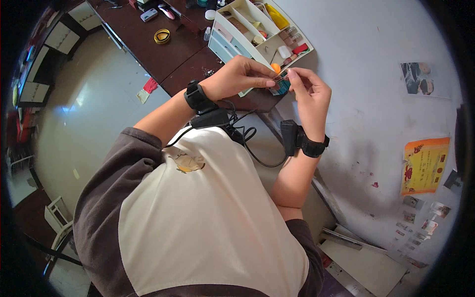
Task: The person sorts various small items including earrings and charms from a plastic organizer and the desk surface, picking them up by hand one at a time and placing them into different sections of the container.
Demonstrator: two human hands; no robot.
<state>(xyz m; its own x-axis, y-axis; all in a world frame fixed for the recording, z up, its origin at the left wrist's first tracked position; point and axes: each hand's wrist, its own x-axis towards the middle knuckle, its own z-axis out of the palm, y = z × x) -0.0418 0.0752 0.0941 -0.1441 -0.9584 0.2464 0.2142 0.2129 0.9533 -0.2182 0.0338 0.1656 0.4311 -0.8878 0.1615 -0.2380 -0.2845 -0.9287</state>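
Observation:
My left hand (242, 76) reaches over the front of a white desktop organizer (261, 49), thumb and fingers drawn together in a pinch. Facing it, my right hand (310, 94) is closed too, its thumb and forefinger pressed together. Between the two sets of fingertips is a small, thin dark item (281, 76), too small to name. Just behind the fingertips an orange round thing (275, 67) shows at the organizer's edge. Below them a teal item (283, 88) is partly hidden by my fingers.
The organizer stands on a dark brown desk (185, 44) against a pale wall (356, 54). A yellow round container (162, 36) and a small bottle (207, 33) sit to its left. Black cables (247, 136) hang between my wrists. A white board (363, 265) lies at lower right.

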